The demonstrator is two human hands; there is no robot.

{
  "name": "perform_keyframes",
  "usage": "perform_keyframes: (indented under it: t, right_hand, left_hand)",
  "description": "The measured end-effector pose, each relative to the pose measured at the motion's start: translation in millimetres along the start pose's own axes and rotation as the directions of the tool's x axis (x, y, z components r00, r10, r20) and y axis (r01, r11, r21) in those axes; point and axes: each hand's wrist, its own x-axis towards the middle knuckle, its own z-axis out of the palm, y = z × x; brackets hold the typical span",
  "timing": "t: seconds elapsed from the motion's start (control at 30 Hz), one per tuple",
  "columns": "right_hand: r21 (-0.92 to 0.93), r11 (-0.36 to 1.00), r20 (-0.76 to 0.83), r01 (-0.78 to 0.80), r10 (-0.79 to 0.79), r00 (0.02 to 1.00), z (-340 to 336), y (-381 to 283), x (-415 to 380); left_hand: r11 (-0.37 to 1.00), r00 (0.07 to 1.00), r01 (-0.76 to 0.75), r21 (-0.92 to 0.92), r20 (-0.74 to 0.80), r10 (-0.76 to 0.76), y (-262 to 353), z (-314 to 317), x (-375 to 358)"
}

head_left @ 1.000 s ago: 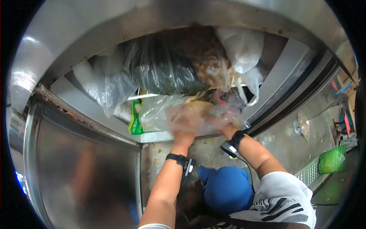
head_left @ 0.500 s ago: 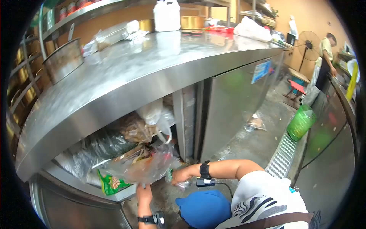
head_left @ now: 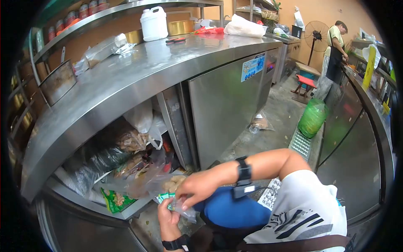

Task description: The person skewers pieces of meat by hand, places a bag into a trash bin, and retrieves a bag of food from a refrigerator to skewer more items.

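Observation:
Low in front of the open cabinet, my left hand is closed with fingers and thumb on a small clear plastic bag with a green-and-white printed part. My right hand overlaps it from above, fingers bent and pinching the same bag. Pale, rounded pieces show through clear plastic just behind my hands. A green printed packet lies on the cabinet's edge to the left. Behind it, a dark plastic bundle, a brown-filled bag and a white bag crowd the cabinet.
A steel counter overhangs the cabinet, carrying a white jug and a metal pot. A bag lies on the floor. To the right are a green wrapped cylinder and a red stool. A person stands farther back.
My right hand has moved left to meet my left hand, bringing the green-printed bag between them. My left hand has come out from under the clear plastic. The view has shifted.

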Motion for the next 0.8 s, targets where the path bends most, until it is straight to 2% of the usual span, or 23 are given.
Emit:
perform_keyframes:
  t: [0.03,0.07,0.1,0.13,0.17,0.2,0.27,0.3,0.33,0.37,0.4,0.43,0.47,0.5,0.53,0.57,0.6,0.63,0.67,0.73,0.77,0.8]
  right_hand:
    - [-0.092,0.990,-0.167,0.109,-0.124,0.978,-15.5,-8.2,-11.1]
    - [-0.199,0.959,-0.313,0.202,-0.257,0.914,-38.9,-20.9,-22.0]
    - [-0.412,0.881,-0.431,0.233,-0.414,0.802,-68.7,-33.3,-30.2]
    - [-0.548,0.817,-0.510,0.180,-0.497,0.702,-97.9,-37.6,-38.6]
    - [-0.712,0.702,-0.573,0.012,-0.591,0.567,-129.6,-43.6,-47.3]
    - [-0.789,0.591,-0.586,-0.169,-0.639,0.499,-160.1,-42.2,-56.3]
    - [-0.759,0.483,-0.630,-0.437,-0.716,0.301,-207.9,-24.2,-56.7]
    - [-0.759,0.485,-0.630,-0.435,-0.717,0.300,-221.8,-8.4,-56.8]
    - [-0.727,0.487,-0.675,-0.484,-0.637,0.373,-231.6,10.4,-56.7]
    - [-0.693,0.483,-0.716,-0.535,-0.544,0.437,-234.8,21.2,-57.5]
    - [-0.692,0.484,-0.718,-0.535,-0.540,0.439,-234.8,22.3,-56.5]
    - [-0.689,0.506,-0.723,-0.519,-0.532,0.441,-235.8,23.8,-54.4]
    - [-0.680,0.530,-0.733,-0.507,-0.518,0.442,-234.5,24.6,-53.9]
    - [-0.689,0.527,-0.724,-0.497,-0.539,0.432,-234.9,24.1,-53.2]
    - [-0.683,0.527,-0.729,-0.506,-0.534,0.428,-235.8,23.0,-53.0]
    - [-0.689,0.512,-0.722,-0.513,-0.546,0.425,-234.2,22.1,-53.1]
    - [-0.697,0.495,-0.713,-0.519,-0.561,0.421,-234.0,20.9,-52.5]
    - [-0.704,0.493,-0.703,-0.511,-0.583,0.407,-234.8,21.6,-51.7]
    - [-0.690,0.511,-0.717,-0.513,-0.581,0.385,-234.5,22.2,-50.9]
    - [-0.645,0.583,-0.760,-0.495,-0.418,0.497,-234.8,10.1,-60.1]
    - [-0.650,0.618,-0.741,-0.442,-0.387,0.549,-238.8,7.9,-65.8]
    - [-0.619,0.678,-0.730,-0.396,-0.311,0.608,-246.9,4.8,-73.6]
  left_hand:
    - [0.999,0.998,-0.026,0.043,0.061,0.024,9.4,14.0,-26.6]
    - [0.995,0.991,-0.057,0.081,0.122,0.047,19.2,25.1,-51.9]
    - [0.962,0.987,-0.139,0.235,0.116,0.114,28.6,28.9,-72.4]
    - [0.945,0.983,-0.159,0.287,0.137,0.124,41.3,34.5,-92.2]
    - [0.923,0.978,-0.180,0.341,0.163,0.130,54.9,39.9,-109.8]
    - [0.894,0.962,-0.246,0.374,0.208,0.178,65.9,42.3,-124.8]
    - [0.828,0.910,-0.378,0.414,0.329,0.251,87.1,43.5,-148.6]
    - [0.831,0.936,-0.343,0.438,0.086,0.341,94.4,81.1,-193.1]
    - [0.843,0.930,-0.355,0.405,0.063,0.361,103.2,67.2,-197.3]
    - [0.824,0.907,-0.406,0.394,0.065,0.416,109.9,71.1,-210.0]
    - [0.704,0.835,-0.531,0.471,0.149,0.530,115.1,88.2,-220.0]
    - [0.683,0.805,-0.580,0.443,0.183,0.565,128.7,71.0,-219.8]
    - [0.655,0.715,-0.699,0.288,0.252,0.652,135.0,73.9,-219.8]
    - [0.586,0.634,-0.773,0.241,0.288,0.718,147.9,79.6,-219.9]
    - [0.665,0.716,-0.697,0.269,0.226,0.660,174.0,85.0,-227.5]
    - [0.563,0.562,-0.824,0.058,0.212,0.800,192.7,106.1,-215.4]
    - [0.683,0.613,-0.729,0.046,0.486,0.623,224.2,99.0,-214.0]
    - [0.675,0.604,-0.738,-0.016,0.431,0.671,239.2,122.4,-207.7]
    - [0.699,0.511,-0.712,-0.064,0.635,0.579,270.0,118.0,-190.1]
    - [0.668,0.489,-0.744,-0.026,0.661,0.570,312.7,140.1,-156.0]
    - [0.509,0.502,-0.852,0.122,0.466,0.729,330.4,152.9,-133.5]
    - [0.349,0.430,-0.887,0.303,0.263,0.864,334.5,174.9,-120.9]
